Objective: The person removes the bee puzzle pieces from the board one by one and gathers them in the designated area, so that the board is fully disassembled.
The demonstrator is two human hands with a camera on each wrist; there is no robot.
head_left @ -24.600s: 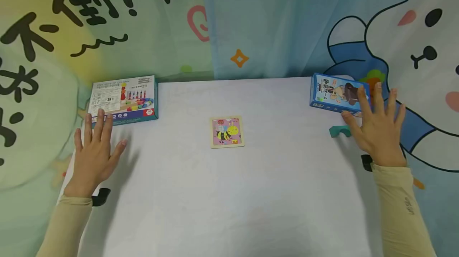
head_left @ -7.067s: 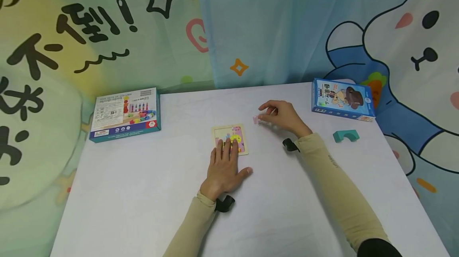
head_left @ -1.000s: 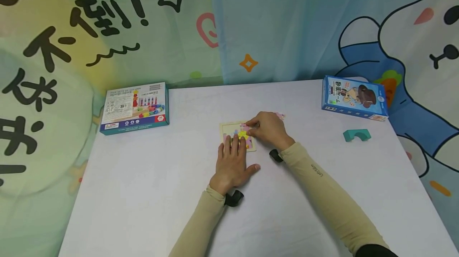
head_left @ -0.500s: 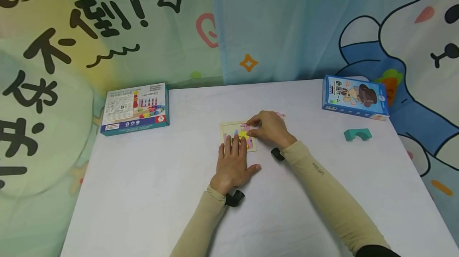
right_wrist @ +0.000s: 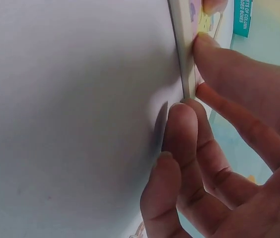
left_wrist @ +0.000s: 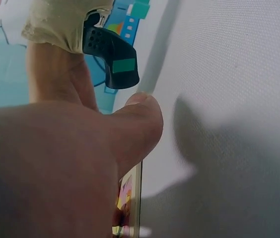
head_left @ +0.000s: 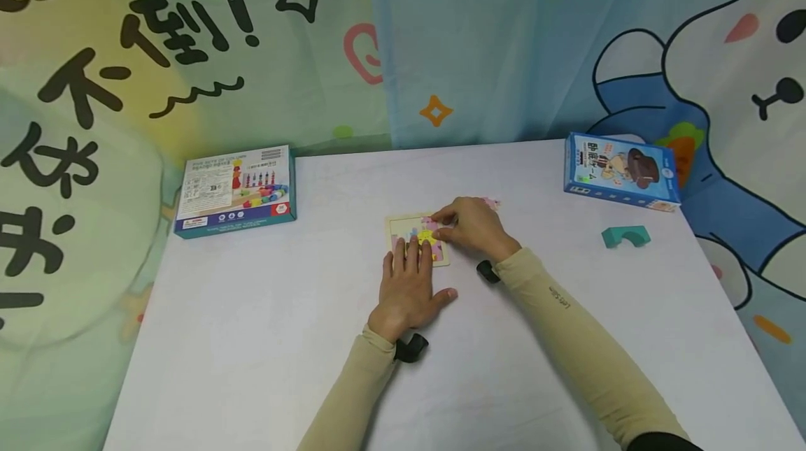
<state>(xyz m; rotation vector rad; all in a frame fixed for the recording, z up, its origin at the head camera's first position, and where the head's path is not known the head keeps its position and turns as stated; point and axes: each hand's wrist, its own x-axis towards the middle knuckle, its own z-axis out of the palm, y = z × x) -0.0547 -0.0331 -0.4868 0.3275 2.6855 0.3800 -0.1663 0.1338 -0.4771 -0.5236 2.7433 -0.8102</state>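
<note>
A small square jigsaw puzzle (head_left: 403, 223) with a pale frame lies mid-table; its upper left part shows bare backing, while pink and yellow pieces fill the rest that I can see. My left hand (head_left: 406, 297) rests straight fingers on its lower part, covering some of the picture. At the upper right corner, my right hand (head_left: 478, 228) pinches at a puzzle piece (head_left: 433, 224) between thumb and index finger. In the right wrist view the thumb (right_wrist: 214, 54) touches the puzzle's face and the other fingers curl beside its edge. Loose pink pieces (head_left: 492, 203) lie partly hidden behind that hand.
A flat toy box (head_left: 236, 192) stands at the back left of the white table (head_left: 264, 339). Toward the back right sits a blue box (head_left: 622, 171), with a green arch block (head_left: 626, 236) in front of it. A printed curtain (head_left: 478, 45) hangs behind.
Long before, the puzzle was full and both hands lay apart near the boxes. Later my right hand set a piece to the right, then returned to the puzzle. Over the last second, almost nothing moved.
</note>
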